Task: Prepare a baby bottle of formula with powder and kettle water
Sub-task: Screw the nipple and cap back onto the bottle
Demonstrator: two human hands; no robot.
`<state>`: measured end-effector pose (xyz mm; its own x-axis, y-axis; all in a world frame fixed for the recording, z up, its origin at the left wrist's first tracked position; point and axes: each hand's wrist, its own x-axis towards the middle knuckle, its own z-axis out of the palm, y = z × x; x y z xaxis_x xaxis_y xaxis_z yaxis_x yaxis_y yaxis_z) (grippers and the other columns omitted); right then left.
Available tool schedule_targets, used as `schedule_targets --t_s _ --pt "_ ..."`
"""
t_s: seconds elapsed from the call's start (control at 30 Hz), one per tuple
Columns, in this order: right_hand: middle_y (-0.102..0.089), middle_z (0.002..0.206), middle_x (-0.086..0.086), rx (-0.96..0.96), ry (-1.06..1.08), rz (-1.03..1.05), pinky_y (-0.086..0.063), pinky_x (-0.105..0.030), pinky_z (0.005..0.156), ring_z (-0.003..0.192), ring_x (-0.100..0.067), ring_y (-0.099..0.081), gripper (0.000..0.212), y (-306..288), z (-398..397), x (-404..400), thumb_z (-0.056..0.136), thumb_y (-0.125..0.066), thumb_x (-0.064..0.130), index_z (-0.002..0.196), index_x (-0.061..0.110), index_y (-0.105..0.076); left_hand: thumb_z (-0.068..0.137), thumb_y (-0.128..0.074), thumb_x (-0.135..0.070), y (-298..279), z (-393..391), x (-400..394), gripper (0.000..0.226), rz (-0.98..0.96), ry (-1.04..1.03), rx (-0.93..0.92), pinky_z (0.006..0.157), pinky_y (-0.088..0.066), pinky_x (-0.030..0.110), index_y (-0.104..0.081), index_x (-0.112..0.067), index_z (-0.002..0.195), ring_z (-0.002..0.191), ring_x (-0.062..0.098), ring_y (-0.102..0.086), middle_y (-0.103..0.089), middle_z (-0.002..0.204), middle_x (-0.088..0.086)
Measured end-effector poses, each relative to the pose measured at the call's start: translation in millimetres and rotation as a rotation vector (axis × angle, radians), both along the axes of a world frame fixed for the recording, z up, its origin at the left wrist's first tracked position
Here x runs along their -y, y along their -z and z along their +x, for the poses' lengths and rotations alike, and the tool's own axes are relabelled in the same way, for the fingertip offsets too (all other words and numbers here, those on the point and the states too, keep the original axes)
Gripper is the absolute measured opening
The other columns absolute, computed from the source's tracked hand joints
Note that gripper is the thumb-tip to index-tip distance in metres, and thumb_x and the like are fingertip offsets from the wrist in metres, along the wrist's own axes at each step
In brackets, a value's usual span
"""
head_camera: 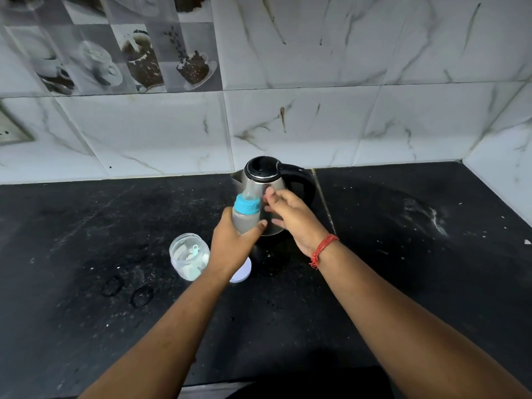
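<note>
My left hand (230,243) grips a baby bottle (247,211) with a blue collar and a clear cap, held upright above the black counter; cloudy liquid shows inside it. My right hand (288,214) hovers just right of the bottle's top, fingers loose and spread, holding nothing. Behind both stands a steel kettle (266,180) with a black lid and handle. An open glass jar of white powder (188,256) with a pale blue scoop inside stands left of my left wrist. A white lid (243,273) lies partly hidden under that wrist.
The black counter (403,254) runs to a marble-tiled wall at the back and right. White powder smears mark the counter (431,217) at the right. A switch plate (14,131) sits on the wall at far left.
</note>
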<state>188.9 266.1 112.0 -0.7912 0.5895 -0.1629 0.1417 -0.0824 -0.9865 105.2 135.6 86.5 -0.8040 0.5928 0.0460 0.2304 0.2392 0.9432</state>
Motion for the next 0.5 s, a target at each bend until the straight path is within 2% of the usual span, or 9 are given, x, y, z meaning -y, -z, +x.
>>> schedule_targets --t_s 0.1,0.17,0.23,0.3,0.37,0.5 --pt "-0.069 0.113 0.005 0.123 0.122 0.128 -0.052 -0.036 0.099 0.111 -0.011 -0.064 0.034 29.1 21.4 -21.8 0.094 -0.062 0.056 0.107 0.025 -0.067 0.085 -0.082 -0.032 14.4 -2.7 3.6 0.041 -0.058 0.019 -0.001 0.075 -0.047 0.019 -0.052 -0.025 0.112 0.093 0.000 -0.064 -0.065 0.100 -0.016" --pt "-0.068 0.107 0.006 0.220 0.173 0.223 -0.053 -0.031 0.094 0.104 -0.012 -0.065 0.027 47.8 35.1 -37.4 0.093 -0.067 0.046 0.105 0.022 -0.067 0.085 -0.082 -0.033 24.2 -3.7 4.4 0.041 -0.106 0.039 -0.009 0.077 -0.049 0.025 -0.052 -0.025 0.112 0.093 0.003 -0.064 -0.065 0.101 -0.013" --pt "-0.067 0.110 0.003 0.339 0.163 0.335 -0.051 -0.027 0.091 0.106 -0.014 -0.064 0.024 66.8 49.0 -52.3 0.093 -0.071 0.037 0.107 0.018 -0.066 0.085 -0.083 -0.032 32.0 -2.9 4.1 0.042 -0.136 0.056 -0.011 0.079 -0.048 0.028 -0.052 -0.024 0.112 0.093 0.005 -0.063 -0.065 0.102 -0.011" --pt "-0.061 0.118 0.000 0.497 0.126 0.503 -0.049 -0.031 0.096 0.115 -0.019 -0.060 0.026 84.3 62.4 -64.5 0.092 -0.072 0.034 0.111 0.019 -0.064 0.084 -0.083 -0.030 37.6 -2.0 3.2 0.043 -0.161 0.067 -0.007 0.079 -0.046 0.028 -0.052 -0.023 0.113 0.093 0.005 -0.062 -0.064 0.101 -0.011" --pt "-0.056 0.126 -0.002 0.673 0.054 0.681 -0.047 -0.040 0.103 0.123 -0.025 -0.052 0.033 95.7 74.8 -70.3 0.091 -0.071 0.038 0.119 0.022 -0.061 0.084 -0.083 -0.031 41.1 -0.5 1.9 0.045 -0.181 0.079 0.000 0.075 -0.045 0.023 -0.051 -0.025 0.114 0.093 0.003 -0.061 -0.062 0.101 -0.014" --pt "-0.048 0.137 -0.005 0.888 -0.127 0.799 -0.048 -0.047 0.103 0.126 -0.030 -0.046 0.051 110.8 90.8 -71.1 0.091 -0.071 0.037 0.136 0.026 -0.051 0.085 -0.083 -0.030 44.9 4.2 -0.6 0.046 -0.208 0.091 0.010 0.072 -0.042 0.013 -0.049 -0.027 0.115 0.091 -0.001 -0.059 -0.059 0.101 -0.016"
